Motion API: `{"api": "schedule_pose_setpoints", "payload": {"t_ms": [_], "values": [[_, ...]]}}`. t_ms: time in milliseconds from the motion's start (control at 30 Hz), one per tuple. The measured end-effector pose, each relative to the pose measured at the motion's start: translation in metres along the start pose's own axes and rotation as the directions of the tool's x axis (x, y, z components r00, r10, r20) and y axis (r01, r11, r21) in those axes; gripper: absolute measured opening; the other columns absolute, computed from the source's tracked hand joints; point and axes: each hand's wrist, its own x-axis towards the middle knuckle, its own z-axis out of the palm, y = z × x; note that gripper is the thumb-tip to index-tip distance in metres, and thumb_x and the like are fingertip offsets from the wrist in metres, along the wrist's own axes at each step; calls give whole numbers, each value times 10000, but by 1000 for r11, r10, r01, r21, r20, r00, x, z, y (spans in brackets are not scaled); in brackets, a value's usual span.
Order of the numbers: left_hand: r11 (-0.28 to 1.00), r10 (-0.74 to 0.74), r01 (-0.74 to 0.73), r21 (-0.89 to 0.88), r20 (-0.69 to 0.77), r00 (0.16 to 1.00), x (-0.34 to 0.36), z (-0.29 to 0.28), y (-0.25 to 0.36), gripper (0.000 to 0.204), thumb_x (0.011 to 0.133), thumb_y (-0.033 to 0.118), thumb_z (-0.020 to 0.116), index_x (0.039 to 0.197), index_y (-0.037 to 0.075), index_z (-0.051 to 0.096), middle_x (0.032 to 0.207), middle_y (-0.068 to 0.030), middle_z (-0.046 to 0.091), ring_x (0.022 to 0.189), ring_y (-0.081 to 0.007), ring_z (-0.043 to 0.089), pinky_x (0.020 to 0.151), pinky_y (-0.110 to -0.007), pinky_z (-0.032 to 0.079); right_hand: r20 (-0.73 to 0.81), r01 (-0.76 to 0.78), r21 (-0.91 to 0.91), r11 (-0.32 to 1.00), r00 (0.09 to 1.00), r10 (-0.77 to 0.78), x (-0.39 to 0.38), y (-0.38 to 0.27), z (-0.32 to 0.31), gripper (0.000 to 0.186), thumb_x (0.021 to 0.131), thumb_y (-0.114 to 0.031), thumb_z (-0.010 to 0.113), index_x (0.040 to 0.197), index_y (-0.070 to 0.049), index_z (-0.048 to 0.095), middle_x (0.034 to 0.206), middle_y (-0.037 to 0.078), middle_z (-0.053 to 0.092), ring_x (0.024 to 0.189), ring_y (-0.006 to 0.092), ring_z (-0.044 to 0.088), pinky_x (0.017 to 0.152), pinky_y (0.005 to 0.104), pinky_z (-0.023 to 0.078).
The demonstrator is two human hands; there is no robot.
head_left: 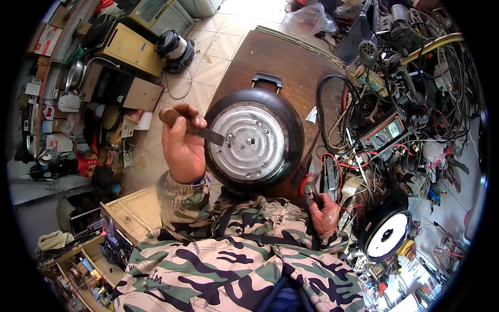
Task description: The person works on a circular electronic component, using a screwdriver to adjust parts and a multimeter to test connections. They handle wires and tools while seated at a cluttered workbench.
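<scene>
An overturned black pan [293,132] with a ridged silver metal base plate [270,130] lies bottom-up on the brown wooden table, close to my body. Small posts and terminals stand out of the plate. My left hand [186,151] is raised at the pan's left side, closed around the wooden handle of a flat-bladed chisel [210,136]. The blade points right, over the plate's left edge; whether it touches cannot be told. Right of the pan, my right hand [325,214] is closed on a dark metal tool [314,195], largely hidden by the fingers, beside something red [306,183].
Tangled cables and tools fill the table's right side, with a multimeter [383,132] among them. A round black-rimmed part [385,234] lies at the lower right. Appliances and a cooker [171,46] stand at the left. An open wooden drawer [93,255] is lower left.
</scene>
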Motion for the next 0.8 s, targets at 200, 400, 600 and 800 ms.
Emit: {"api": "schedule_pose_setpoints", "payload": {"t_ms": [200, 400, 600, 800], "values": [[962, 2, -19, 274, 61, 998, -20, -23, 4, 461, 1081, 287, 556, 1432, 17, 427, 1203, -183, 659, 1105, -259, 655, 1018, -416, 520, 46, 38, -26, 999, 998, -37, 4, 5, 3, 178, 872, -110, 735, 981, 19, 677, 768, 146, 703, 687, 183, 684, 656, 325, 533], [950, -3, -25, 312, 87, 996, -27, -26, 2, 464, 1084, 320, 551, 1417, 13, 448, 1141, -162, 692, 1057, -252, 687, 976, -388, 543, 82, 47, -34, 998, 996, -44, 3, 2, 10, 191, 857, -108, 733, 980, 24, 672, 764, 164, 692, 683, 214, 688, 659, 338, 535], [872, -13, -9, 490, 43, 999, -18, -27, 6, 490, 1086, 365, 549, 1384, -17, 477, 1132, -140, 703, 1052, -156, 647, 883, -270, 508, 127, 46, -11, 999, 991, -44, -5, 0, 23, 198, 850, -109, 730, 978, 30, 670, 764, 170, 693, 685, 231, 694, 658, 347, 535], [908, -113, 57, 416, 110, 987, 5, -36, 9, 406, 1095, 335, 529, 1317, -4, 511, 1150, -131, 701, 1060, -169, 671, 852, -268, 571, 52, 34, 10, 999, 998, -35, -13, -3, 42, 188, 844, -108, 719, 966, 28, 671, 739, 156, 677, 648, 215, 654, 645, 343, 522]]}}
